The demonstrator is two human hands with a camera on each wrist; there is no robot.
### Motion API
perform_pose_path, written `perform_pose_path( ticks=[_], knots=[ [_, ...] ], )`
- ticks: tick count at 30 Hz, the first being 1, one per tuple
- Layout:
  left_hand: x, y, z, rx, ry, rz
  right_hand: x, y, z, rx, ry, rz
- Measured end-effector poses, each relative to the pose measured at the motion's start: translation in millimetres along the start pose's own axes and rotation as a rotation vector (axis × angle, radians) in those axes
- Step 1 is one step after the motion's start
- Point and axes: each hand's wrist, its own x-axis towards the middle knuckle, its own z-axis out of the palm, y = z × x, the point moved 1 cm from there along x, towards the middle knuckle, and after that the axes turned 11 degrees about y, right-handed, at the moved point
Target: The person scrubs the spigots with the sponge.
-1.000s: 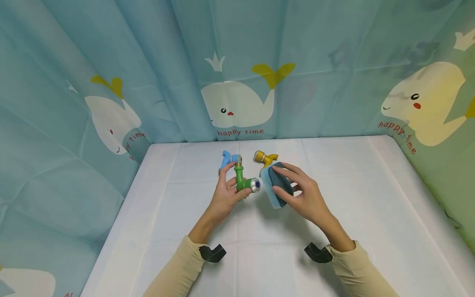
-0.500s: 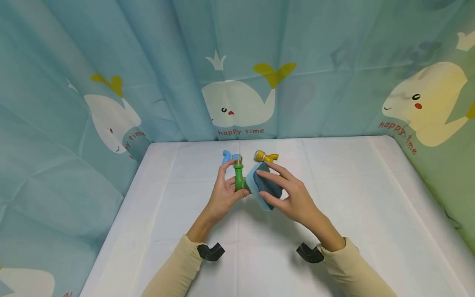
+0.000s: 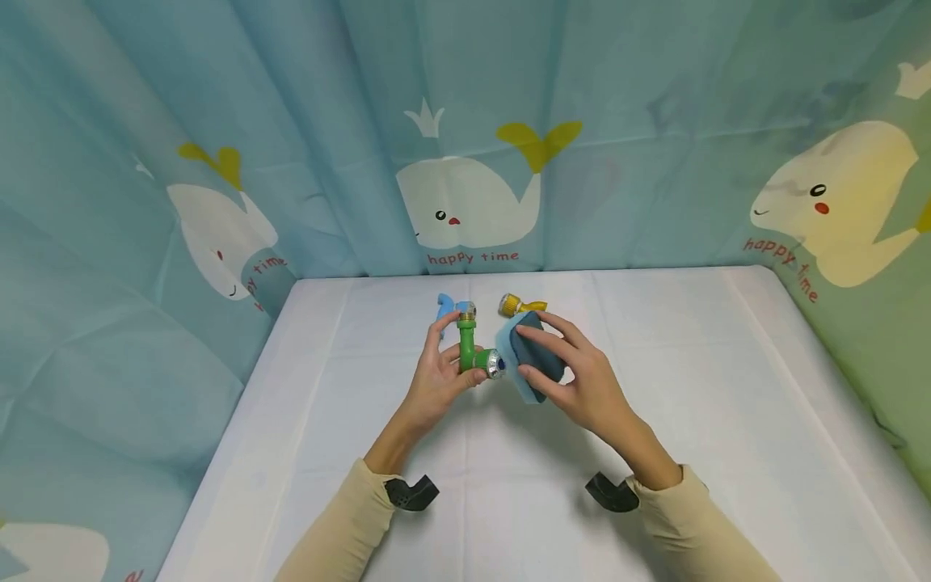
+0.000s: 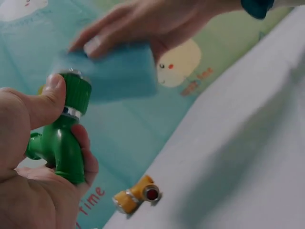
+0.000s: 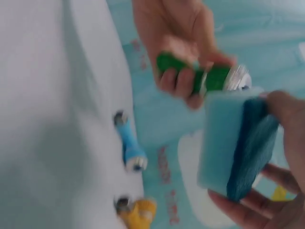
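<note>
My left hand [image 3: 435, 380] grips a green faucet [image 3: 467, 346], its thumb near the silver-ringed knob, which faces right in the head view. Opposite it, my right hand [image 3: 587, 376] pinches a two-layer sponge [image 3: 538, 356] between thumb and fingers, the pale blue foam side toward the faucet. In the right wrist view the foam [image 5: 221, 138] is close to the knob end of the green faucet [image 5: 214, 78]; whether they touch I cannot tell. The left wrist view has the sponge [image 4: 119, 74] blurred, just beyond the green knob [image 4: 76, 93].
Behind the hands, a light blue faucet [image 3: 444, 305] and a yellow faucet [image 3: 512, 305] lie on the white-covered table [image 3: 349, 339]. A curtain [image 3: 618, 202] printed with whales stands along the back and sides. Dark wrist mounts [image 3: 411, 493] sit on both sleeves.
My right hand brought the sponge left over the green faucet's knob, then drew it partly back to the right, uncovering the knob. The left hand has stayed nearly still.
</note>
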Motion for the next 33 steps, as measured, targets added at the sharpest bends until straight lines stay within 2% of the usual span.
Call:
perform_pose_path(
  ticks=[5,7,10,13,16,19,22,25,29,33],
  knots=[
    [2.1,2.1,1.0,0.022,-0.007,0.027,3,-5,0,-0.025,-0.042,-0.075],
    [1.7,2.4,1.1,0.035,-0.013,0.026,5,-4,-1,-0.062,-0.028,-0.066],
    [0.8,2.2,1.2,0.037,-0.026,0.022,5,-2,-2,-0.034,-0.02,-0.033],
    [0.5,2.4,1.9,-0.028,-0.031,0.006,6,-4,-1,0.027,-0.021,-0.037],
    [-0.1,1.5,2.9,-0.126,-0.013,-0.043,5,-4,2,0.017,0.004,-0.026],
    [-1.0,-0.9,3.5,-0.184,0.011,-0.076,1,-5,4,0.026,0.024,-0.02],
    [-0.7,-2.6,3.7,-0.202,0.014,-0.066,0,-7,6,0.046,0.01,-0.042],
    [0.1,-3.3,3.0,-0.212,0.011,-0.06,0,-5,7,0.016,0.015,-0.041],
    [1.0,-4.8,0.9,-0.225,0.024,-0.072,-1,-5,8,0.042,0.014,-0.023],
    [1.4,-5.9,-0.6,-0.263,0.004,-0.104,2,-3,10,0.039,-0.008,-0.023]
  ],
)
